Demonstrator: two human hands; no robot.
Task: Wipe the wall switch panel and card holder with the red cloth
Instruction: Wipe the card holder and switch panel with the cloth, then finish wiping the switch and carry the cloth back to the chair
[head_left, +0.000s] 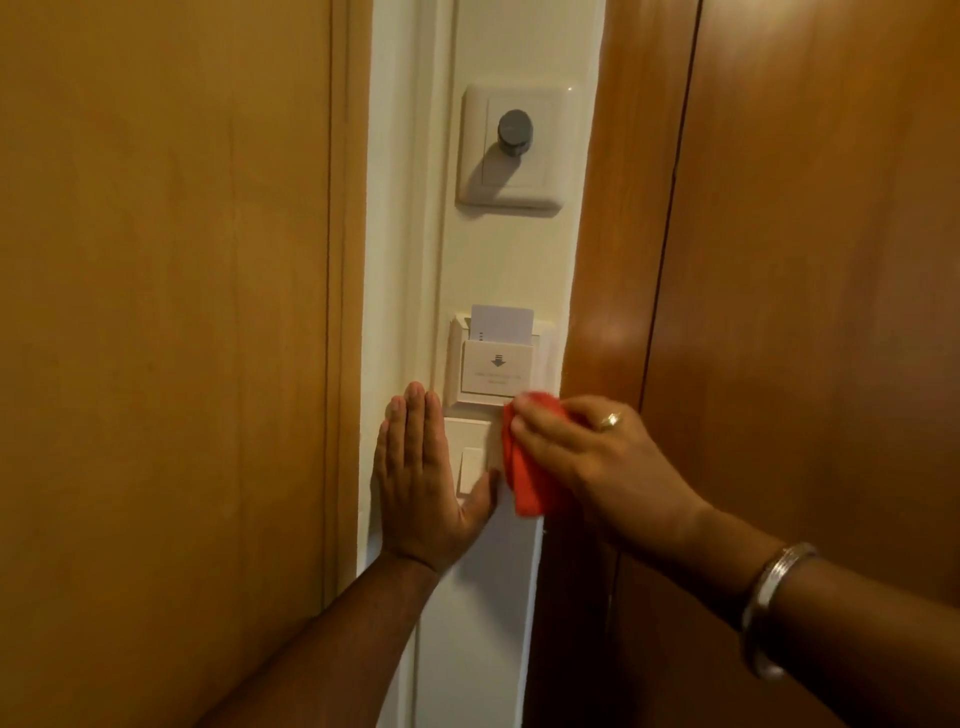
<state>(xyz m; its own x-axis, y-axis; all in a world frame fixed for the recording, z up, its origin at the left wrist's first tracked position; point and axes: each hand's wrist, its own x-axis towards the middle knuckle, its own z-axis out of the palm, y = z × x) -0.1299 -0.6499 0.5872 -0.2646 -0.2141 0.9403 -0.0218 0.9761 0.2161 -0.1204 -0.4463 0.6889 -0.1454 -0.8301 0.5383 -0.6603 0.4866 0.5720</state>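
Right hand (587, 457) bunched around the red cloth (530, 467), fingers curled on it, pressing it against the right side of the switch panel (470, 441) just under the card holder (496, 364). Top of the cloth touched the holder's lower right corner. Left hand (421, 478) flat and open on the wall, fingers up, just left of the panel, thumb reaching across its lower edge nearly to the cloth. White card (501, 325) stuck up out of the holder. Dimmer knob (514, 130) well above it.
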